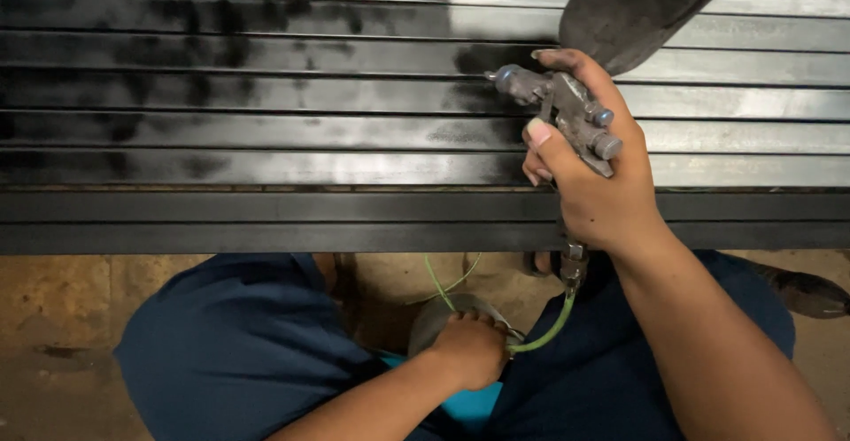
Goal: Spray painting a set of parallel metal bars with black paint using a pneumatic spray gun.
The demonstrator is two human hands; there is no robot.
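Note:
My right hand (595, 177) grips a grey metal spray gun (558, 104) with its nozzle pointing left over a row of long metal bars (266, 131). The gun's paint cup (630, 5) rises above the hand. The bars look glossy black on the left and bare grey on the right. A thin green hose (551, 328) runs down from the gun's handle to my left hand (467, 349), which holds the hose low between my knees, resting on a rounded grey object (436, 321).
Two darker matte bars (266, 221) lie nearest me along the front edge. Below them are my blue trousers (239, 344), a tan concrete floor (62, 308) and a dark shoe (806, 292) at the right.

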